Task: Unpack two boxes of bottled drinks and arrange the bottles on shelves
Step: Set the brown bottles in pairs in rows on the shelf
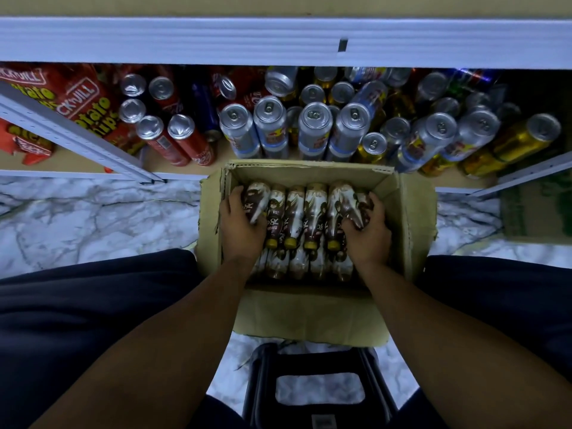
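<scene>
The grey shelf (77, 165) beyond the cardboard box (414, 212) holds red bags (86, 100) reading "Potato Chips" to the box's far left, and red, silver and gold cans (314, 125) directly behind it. The box stands open, packed with lying brown-and-white bottles (294, 209), yellow caps toward the person; their label script is unreadable. Inside it, the left hand (240, 224) curls round the leftmost bottle (257, 199) and the right hand (366, 233) round the rightmost bottle (343, 202).

box (414, 212): matt corrugated cardboard, rough torn rim | bottles (294, 209): glossy plastic sleeves | cans (312, 128): shiny metal | floor (93, 218): smooth, marble-veined, slight sheen | chip bags (83, 100): glossy crinkled film | stool (309, 363): smooth black plastic
</scene>
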Motion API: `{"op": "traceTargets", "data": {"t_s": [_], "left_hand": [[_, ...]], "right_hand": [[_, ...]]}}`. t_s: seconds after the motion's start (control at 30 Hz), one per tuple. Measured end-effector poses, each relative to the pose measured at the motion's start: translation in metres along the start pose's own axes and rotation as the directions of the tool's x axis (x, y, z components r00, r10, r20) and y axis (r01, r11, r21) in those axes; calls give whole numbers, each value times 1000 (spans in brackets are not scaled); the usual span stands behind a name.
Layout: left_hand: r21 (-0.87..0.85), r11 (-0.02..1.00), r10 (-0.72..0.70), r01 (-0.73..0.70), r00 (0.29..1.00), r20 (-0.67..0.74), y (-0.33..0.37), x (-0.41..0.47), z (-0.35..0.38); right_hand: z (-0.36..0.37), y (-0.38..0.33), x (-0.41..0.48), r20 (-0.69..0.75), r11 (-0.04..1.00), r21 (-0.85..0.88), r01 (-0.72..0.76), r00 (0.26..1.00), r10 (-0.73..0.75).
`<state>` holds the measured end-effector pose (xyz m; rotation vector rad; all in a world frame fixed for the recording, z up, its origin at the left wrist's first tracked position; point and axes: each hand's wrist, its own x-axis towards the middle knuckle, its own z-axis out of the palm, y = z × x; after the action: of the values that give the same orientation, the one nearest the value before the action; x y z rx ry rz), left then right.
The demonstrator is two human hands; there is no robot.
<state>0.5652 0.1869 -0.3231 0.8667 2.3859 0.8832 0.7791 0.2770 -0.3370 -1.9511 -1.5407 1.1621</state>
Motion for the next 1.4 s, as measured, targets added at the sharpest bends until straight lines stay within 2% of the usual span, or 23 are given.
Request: {"op": "traceTargets", "data": {"t_s": [0.23,0.37,0.43,0.53,0.8,1.03,1.23,1.4], "left_hand": [[-126,992,4,-9,999,-42,20,-5,-12],[-252,968,-17,-2,997,-73,46,-9,-29],[-304,952,-6,-22,996,-90,58,-10,-38],[-389,917,50,-85,994,-99,79,-12,-53],[-479,807,366,-346,929,-55,139,-30,-105],[-497,749,490,-438,871,-30,186,-45,-166],[-448,688,580,-571,804,-135,248,-38,-209],[-475,614,619,-630,758,-206,302,-18,-233]], "right_hand": [[-13,-19,0,-66,986,106,126,991,-119],[-27,-39,-7,-52,939,295,174,985,-166],[-35,-50,-11,-41,917,329,224,974,-223],[-48,-69,-16,-49,889,310,336,940,-338],[-99,-139,-39,-7,763,240,600,787,-616],[-162,-201,-69,-60,672,285,683,713,-699],[-204,-273,-84,-129,592,271,759,639,-759],[-219,-325,-75,-186,531,230,815,573,-799]]}}
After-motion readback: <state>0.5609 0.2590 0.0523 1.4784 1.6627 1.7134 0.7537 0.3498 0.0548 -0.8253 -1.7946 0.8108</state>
